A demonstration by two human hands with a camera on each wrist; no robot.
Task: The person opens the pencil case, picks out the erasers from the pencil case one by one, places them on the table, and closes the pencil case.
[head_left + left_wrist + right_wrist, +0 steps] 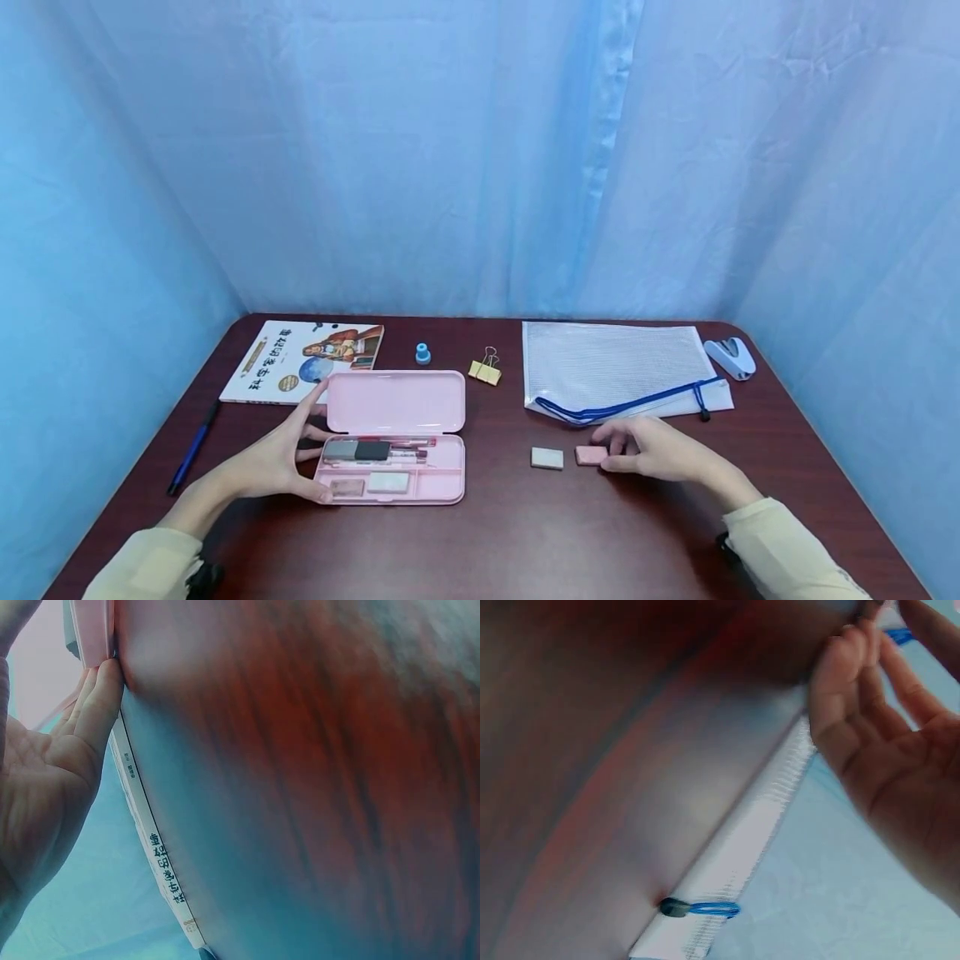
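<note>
An open pink pencil case point(442, 483) lies with its lid point(396, 402) folded back. My left hand point(270, 454) spreads at its left side, fingers fairly straight, thumb touching the front left corner. In the left wrist view its fingers point(97, 705) touch the case's side. Inside the case are red-tipped pens point(408, 443), a grey and black block point(356, 451), a brownish-pink eraser point(347, 487) and a white eraser point(387, 482). My right hand point(663, 450) pinches a pink eraser point(590, 455) at its right end. A whitish eraser point(547, 458) lies just left of it.
Behind stand a book point(300, 362), a small blue cone-shaped item point(423, 354) and a yellow binder clip point(485, 371). A mesh zip pouch point(615, 362) and a light-blue stapler point(731, 358) lie back right. A blue pen point(192, 450) is at the left edge. Blue curtains surround the table.
</note>
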